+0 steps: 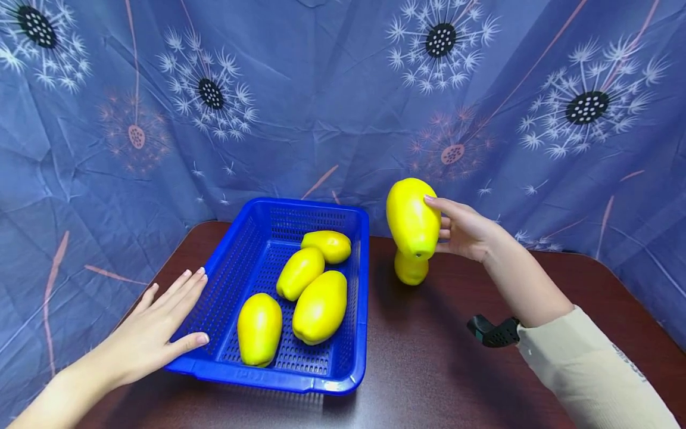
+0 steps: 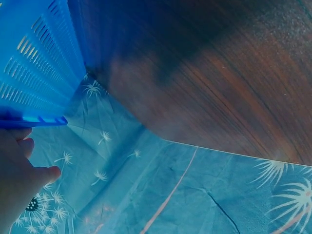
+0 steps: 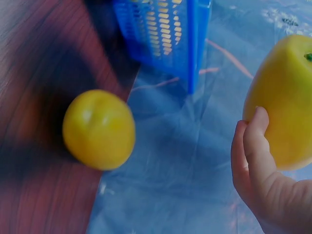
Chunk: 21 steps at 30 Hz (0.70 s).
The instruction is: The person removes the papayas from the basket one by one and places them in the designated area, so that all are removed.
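My right hand (image 1: 466, 232) grips a yellow papaya (image 1: 411, 214) on its right side, raised over the table to the right of the basket. Behind and below it, partly hidden, another papaya (image 1: 410, 273) lies on the table; the right wrist view shows that papaya (image 3: 99, 130) apart from the held one. A blue plastic basket (image 1: 362, 298) contains several papayas, one of them a papaya (image 1: 259, 330) near its front left corner. With fingers straight and thumb spread, my left hand (image 1: 150, 333) rests at the basket's left rim.
The dark brown wooden table (image 1: 423, 357) extends right of the basket and in front of it. A blue curtain (image 1: 321, 107) with dandelion prints hangs close round the back and sides. A black strap device (image 1: 495, 332) sits by the right sleeve.
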Tool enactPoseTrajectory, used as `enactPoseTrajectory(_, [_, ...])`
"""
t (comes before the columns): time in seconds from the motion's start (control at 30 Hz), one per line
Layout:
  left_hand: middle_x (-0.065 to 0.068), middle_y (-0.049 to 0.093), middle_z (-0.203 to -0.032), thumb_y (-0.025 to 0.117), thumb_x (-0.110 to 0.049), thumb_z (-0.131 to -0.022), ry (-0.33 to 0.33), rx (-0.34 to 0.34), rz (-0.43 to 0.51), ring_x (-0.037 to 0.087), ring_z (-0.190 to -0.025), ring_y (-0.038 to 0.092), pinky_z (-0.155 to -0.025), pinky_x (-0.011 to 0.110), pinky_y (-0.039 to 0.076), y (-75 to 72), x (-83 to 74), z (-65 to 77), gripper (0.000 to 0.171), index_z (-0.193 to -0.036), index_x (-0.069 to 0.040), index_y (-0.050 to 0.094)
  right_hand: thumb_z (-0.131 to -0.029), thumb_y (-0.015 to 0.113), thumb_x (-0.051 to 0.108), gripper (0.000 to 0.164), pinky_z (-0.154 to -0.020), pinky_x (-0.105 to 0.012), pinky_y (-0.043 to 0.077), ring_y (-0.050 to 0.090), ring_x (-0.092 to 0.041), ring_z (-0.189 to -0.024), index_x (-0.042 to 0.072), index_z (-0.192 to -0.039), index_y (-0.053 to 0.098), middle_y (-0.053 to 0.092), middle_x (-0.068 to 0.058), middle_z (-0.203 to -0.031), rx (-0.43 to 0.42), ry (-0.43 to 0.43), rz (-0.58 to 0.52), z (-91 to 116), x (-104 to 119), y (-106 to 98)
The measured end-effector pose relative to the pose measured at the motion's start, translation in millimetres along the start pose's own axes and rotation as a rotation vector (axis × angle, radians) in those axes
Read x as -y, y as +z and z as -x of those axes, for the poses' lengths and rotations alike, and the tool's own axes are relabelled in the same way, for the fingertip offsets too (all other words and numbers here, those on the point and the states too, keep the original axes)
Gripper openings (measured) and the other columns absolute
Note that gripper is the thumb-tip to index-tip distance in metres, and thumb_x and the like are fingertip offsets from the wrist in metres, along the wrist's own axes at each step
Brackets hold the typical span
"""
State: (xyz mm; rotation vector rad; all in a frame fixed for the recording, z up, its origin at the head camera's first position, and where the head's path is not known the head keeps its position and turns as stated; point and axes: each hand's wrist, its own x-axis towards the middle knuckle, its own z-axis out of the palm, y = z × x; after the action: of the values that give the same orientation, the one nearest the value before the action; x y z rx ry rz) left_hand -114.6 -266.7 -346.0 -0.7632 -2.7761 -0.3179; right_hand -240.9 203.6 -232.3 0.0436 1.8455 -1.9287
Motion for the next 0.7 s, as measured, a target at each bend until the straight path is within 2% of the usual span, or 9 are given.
enactPoseTrajectory(0.27, [0.009, 0.019, -0.154, 0.063, -0.038, -0.086, -0.003, 0.006, 0.000, 0.010, -0.141, -0.004, -0.109, 0.050, -0.011, 0.3, -0.2, 0.7, 0.085, -0.150, -0.008, 0.016, -0.092, 0.054, 0.041, 0.042, -0.076, -0.038, 0.053, 0.066, -0.018, -0.084, 0.018, -0.123, 0.039, 0.063, -0.002, -0.095, 0.002, 0.005, -0.047, 8, -10, -29])
enactPoseTrajectory(0.7, [0.009, 0.019, -0.154, 0.063, -0.039, -0.086, -0.001, -0.001, -0.010, 0.009, -0.141, -0.005, -0.109, 0.049, -0.010, 0.3, -0.2, -0.2, 0.085, -0.150, -0.009, 0.016, -0.090, 0.057, 0.040, 0.040, -0.074, -0.040, 0.053, 0.066, -0.020, -0.082, 0.021, -0.119, 0.037, 0.063, -0.003, -0.092, -0.049, 0.029, -0.079, 12, -20, -61])
